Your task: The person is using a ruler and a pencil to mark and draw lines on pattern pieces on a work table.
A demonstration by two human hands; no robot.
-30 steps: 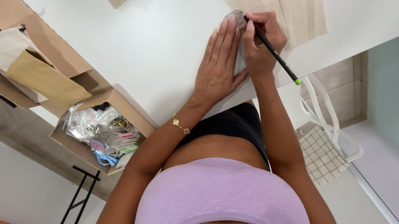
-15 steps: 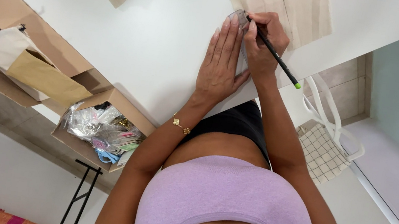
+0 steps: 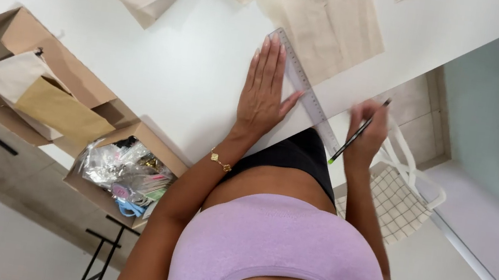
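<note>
On the white table (image 3: 163,63), the left hand (image 3: 264,90) lies flat and fully open, fingers together, palm pressing down just beside a long clear ruler (image 3: 305,89), its thumb touching the ruler's edge. That ruler runs slantwise from the beige fabric (image 3: 325,20) toward the table's near edge. Further right, the right hand (image 3: 367,134) is clenched around a dark pencil (image 3: 358,132), near the ruler's lower end.

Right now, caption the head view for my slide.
Left hand flat beside a clear ruler on the white table; right hand holds a pencil.
</note>
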